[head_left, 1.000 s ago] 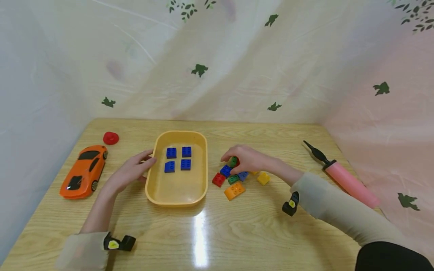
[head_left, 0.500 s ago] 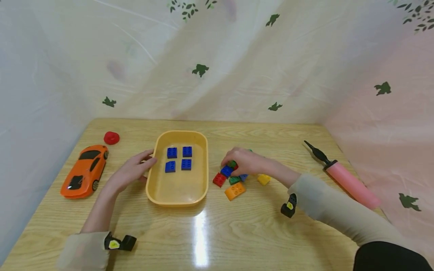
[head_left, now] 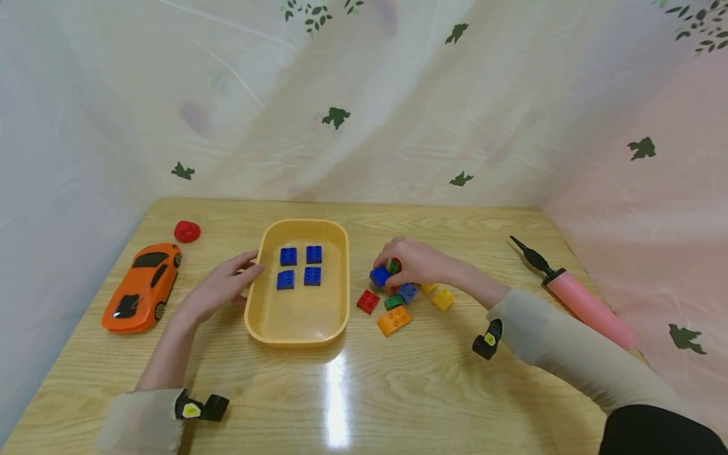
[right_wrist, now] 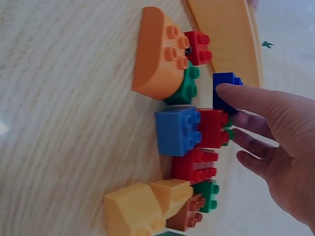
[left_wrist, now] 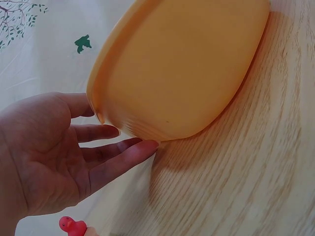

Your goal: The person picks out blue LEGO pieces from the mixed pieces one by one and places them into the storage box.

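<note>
My right hand (head_left: 418, 262) pinches a blue toy building brick (head_left: 378, 276) between thumb and fingers at the left side of a brick pile. In the right wrist view the thumb presses one face of this blue brick (right_wrist: 221, 101), just above its neighbours. My left hand (head_left: 223, 284) touches the left edge of a yellow tray (head_left: 296, 319), fingers fairly straight. The left wrist view shows the fingertips and thumb right at the wall of the tray (left_wrist: 182, 73). Several blue bricks (head_left: 312, 276) stand in the tray in two rows.
Around the right hand lie a red brick (head_left: 368, 301), an orange brick (head_left: 394, 320), a blue brick (head_left: 407, 292) and yellow bricks (head_left: 443, 299). An orange toy car (head_left: 142, 287) and a red rubber duck (left_wrist: 73, 225) sit at left, a pink hand pump (head_left: 588, 306) at right.
The right hand has taken hold of the blue brick and raised it slightly away from the red and green bricks beside it. The left hand and tray have stayed put.
</note>
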Tool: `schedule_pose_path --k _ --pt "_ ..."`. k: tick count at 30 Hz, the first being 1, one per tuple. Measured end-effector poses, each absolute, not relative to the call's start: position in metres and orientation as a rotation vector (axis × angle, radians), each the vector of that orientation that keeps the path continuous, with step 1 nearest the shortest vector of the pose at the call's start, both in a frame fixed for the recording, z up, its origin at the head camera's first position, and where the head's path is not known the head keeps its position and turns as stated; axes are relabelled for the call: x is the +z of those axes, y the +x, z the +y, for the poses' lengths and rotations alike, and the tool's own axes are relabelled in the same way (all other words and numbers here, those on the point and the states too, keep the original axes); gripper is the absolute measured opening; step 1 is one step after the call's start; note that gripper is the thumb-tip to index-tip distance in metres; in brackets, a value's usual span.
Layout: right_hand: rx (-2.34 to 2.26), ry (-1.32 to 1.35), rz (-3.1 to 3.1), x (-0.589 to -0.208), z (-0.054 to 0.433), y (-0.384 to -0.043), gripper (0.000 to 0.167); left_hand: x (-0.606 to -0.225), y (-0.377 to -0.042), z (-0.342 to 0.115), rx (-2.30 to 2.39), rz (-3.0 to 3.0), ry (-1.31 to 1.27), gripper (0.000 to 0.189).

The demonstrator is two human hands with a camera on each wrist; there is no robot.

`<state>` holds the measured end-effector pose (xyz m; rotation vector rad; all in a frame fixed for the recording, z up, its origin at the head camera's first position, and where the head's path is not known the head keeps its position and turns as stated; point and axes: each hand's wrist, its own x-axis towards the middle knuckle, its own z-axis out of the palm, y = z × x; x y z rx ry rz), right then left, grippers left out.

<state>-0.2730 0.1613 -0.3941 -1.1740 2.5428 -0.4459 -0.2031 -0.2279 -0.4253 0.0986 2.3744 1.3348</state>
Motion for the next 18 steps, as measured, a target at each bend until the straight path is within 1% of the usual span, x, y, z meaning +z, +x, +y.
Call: schedule_pose_path --k 10,18 --pt "-0.509 -1.116 2.638 -0.364 0.156 -0.279 0.033 -0.426 -0.203 -0.228 1.351 2.367 0.127 0.069" --pt "-0.537 -1.137 2.702 -0.339 0.132 -0.278 0.035 -0.425 -0.203 -0.229 1.347 2.368 0.134 0.070"
